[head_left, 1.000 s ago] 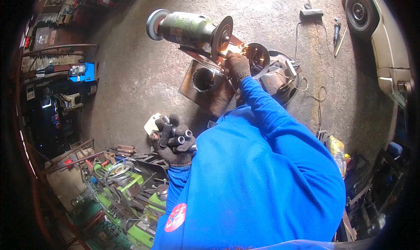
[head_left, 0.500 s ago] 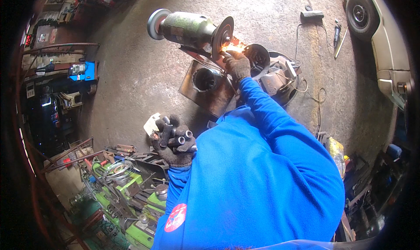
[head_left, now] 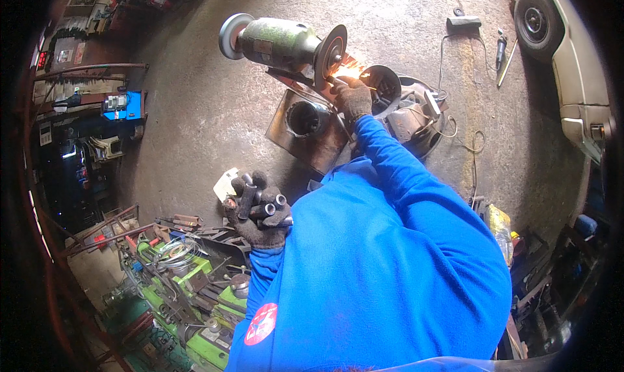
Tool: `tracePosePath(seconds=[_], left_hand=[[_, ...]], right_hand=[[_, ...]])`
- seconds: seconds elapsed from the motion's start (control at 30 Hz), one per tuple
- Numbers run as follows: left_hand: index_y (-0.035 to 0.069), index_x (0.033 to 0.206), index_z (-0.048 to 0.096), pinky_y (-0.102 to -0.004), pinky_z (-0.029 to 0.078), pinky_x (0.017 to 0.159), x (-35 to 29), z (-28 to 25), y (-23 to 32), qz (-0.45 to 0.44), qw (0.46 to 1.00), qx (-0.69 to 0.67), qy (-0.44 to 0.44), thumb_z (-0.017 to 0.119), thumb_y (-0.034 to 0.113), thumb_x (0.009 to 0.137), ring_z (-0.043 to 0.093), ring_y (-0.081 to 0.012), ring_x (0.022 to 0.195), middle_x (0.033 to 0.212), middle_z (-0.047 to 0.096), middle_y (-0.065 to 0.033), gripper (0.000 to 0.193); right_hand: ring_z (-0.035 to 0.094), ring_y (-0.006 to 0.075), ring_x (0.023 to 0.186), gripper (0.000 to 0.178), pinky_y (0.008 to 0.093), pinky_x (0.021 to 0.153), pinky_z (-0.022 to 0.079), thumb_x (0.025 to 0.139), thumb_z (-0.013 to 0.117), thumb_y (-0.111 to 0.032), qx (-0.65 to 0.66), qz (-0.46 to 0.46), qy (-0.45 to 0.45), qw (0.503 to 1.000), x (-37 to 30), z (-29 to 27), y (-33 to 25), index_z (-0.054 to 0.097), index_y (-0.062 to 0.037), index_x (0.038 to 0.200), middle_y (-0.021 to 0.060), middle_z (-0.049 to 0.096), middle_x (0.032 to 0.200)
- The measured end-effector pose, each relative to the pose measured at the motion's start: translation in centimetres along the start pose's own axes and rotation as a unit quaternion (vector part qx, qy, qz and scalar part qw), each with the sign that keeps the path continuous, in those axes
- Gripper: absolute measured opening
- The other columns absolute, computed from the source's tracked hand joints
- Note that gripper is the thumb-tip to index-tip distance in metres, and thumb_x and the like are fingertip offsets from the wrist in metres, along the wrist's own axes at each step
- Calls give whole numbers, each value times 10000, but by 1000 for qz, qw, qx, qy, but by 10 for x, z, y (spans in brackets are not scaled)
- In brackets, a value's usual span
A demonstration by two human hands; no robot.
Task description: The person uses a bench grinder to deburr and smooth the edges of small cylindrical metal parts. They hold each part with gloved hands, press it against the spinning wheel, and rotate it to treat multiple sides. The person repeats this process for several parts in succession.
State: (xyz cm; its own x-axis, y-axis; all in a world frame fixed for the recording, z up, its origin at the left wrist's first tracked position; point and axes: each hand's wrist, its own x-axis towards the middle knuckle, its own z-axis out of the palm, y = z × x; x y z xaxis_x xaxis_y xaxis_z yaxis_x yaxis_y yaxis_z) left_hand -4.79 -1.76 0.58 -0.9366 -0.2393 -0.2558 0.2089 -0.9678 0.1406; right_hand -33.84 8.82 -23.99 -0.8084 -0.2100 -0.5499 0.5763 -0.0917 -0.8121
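Concrete floor (head_left: 188, 112) is stretching left of the grinder (head_left: 278, 43). My outstretched right hand (head_left: 354, 99) is pinching a small metal piece (head_left: 334, 80) against the grinder's sparking disc (head_left: 329, 58). On my side of the grinder, my left hand (head_left: 246, 229) is cupping short tubes (head_left: 247, 201), palm upward. Right of the grinder, a round container (head_left: 388, 77) is holding dark pieces (head_left: 382, 104).

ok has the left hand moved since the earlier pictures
No, not noticeably: the left hand, full of short tubes, keeps its place below and slightly left of the grinder, with no clear shift either way.
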Motion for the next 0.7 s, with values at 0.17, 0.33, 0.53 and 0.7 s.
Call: tracePosePath(seconds=[0.17,0.33,0.53,0.7], left_hand=[[256,1398,762,-380,620,695,1,0,3,-24,999,-28,-6,780,403,990,635,-99,940,1541,623,-46,434],[257,1417,751,-370,614,680,1,-5,5,-4,1000,4,-9,784,421,986,631,-91,918,1547,617,-46,462],[252,1425,747,-343,611,673,2,-5,7,-3,1000,12,2,775,418,990,629,-73,895,1545,616,-40,466],[247,1427,746,-340,612,661,4,1,7,-18,999,19,-20,769,418,996,623,-64,879,1534,626,-36,464]], right_hand=[[683,133,665,294,311,596,541,1066,739,-258,10,-9,-3,1000,-8,1,-8,819,-64,1273,80,815,910],[730,167,753,294,338,642,577,1060,728,-250,19,24,-17,999,-4,-2,-9,808,-66,1277,84,822,962],[799,292,944,342,425,825,626,946,765,-172,-379,-232,1,896,21,-9,24,799,-144,1285,109,828,1039],[793,300,1013,366,449,877,621,895,795,-134,-493,-278,-3,825,13,-9,8,810,-175,1258,115,815,1081]])
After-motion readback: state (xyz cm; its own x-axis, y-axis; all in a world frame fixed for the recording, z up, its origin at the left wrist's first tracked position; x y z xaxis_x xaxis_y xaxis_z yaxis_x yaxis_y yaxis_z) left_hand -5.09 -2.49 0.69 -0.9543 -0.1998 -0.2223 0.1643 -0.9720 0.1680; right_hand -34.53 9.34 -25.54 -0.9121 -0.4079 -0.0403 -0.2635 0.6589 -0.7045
